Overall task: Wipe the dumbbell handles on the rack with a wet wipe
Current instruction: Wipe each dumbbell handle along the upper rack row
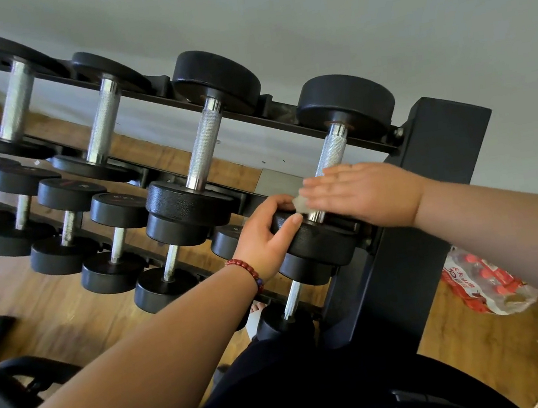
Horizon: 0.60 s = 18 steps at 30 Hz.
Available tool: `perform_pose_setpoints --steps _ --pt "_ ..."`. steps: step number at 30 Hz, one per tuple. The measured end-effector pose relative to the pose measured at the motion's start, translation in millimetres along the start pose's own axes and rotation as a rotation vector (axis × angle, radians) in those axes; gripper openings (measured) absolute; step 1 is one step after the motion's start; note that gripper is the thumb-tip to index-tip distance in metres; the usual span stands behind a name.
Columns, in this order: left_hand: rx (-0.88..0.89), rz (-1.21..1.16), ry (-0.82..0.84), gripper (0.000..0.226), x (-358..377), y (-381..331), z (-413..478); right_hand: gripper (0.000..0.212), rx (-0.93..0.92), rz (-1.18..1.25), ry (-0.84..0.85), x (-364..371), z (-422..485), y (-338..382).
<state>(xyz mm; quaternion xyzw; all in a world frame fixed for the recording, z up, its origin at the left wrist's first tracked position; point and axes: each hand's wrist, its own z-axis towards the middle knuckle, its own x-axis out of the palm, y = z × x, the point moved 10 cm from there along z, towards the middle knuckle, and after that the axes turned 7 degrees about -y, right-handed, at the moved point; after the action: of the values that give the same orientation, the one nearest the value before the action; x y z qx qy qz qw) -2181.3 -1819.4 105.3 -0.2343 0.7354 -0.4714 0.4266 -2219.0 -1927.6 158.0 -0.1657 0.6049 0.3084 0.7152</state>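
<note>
A black three-tier rack holds rows of black dumbbells with knurled steel handles. The rightmost dumbbell on the top tier has its handle running down to a near weight head. My left hand, with a red bead bracelet at the wrist, grips the edge of that near head, thumb on its face. My right hand lies flat with straight fingers across the handle's lower end, pressing a small pale wet wipe against it. Most of the wipe is hidden under my fingers.
Further top-tier dumbbells stand to the left, the nearest handle beside the one I touch. Smaller dumbbells fill the lower tiers. A shrink-wrapped pack of red-capped bottles lies on the wooden floor right of the rack. Dark equipment sits lower left.
</note>
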Motion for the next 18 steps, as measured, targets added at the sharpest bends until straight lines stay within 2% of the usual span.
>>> perform_pose_setpoints --steps 3,6,9,11,14,18 --pt "-0.027 -0.012 0.007 0.063 0.3 1.3 -0.3 0.046 0.278 0.051 -0.143 -11.3 -3.5 -14.6" --pt "-0.037 -0.014 0.012 0.064 0.9 0.2 -1.0 0.039 0.615 0.222 -0.347 -22.2 -22.8 -18.3" --pt "-0.055 -0.013 0.021 0.065 1.5 2.0 -1.3 0.035 0.864 0.317 -0.543 -30.0 -41.8 -19.3" --pt "-0.055 -0.002 0.022 0.06 2.0 2.8 -1.2 0.032 1.055 0.467 -0.634 -26.4 -51.9 -21.5" --pt "-0.05 0.006 0.01 0.052 0.9 3.0 -1.0 0.035 1.329 0.651 -0.585 -8.7 -58.0 -23.3" --pt "-0.049 -0.003 0.02 0.055 1.6 4.0 -0.4 0.035 1.519 0.796 -0.542 3.4 -66.0 -23.2"
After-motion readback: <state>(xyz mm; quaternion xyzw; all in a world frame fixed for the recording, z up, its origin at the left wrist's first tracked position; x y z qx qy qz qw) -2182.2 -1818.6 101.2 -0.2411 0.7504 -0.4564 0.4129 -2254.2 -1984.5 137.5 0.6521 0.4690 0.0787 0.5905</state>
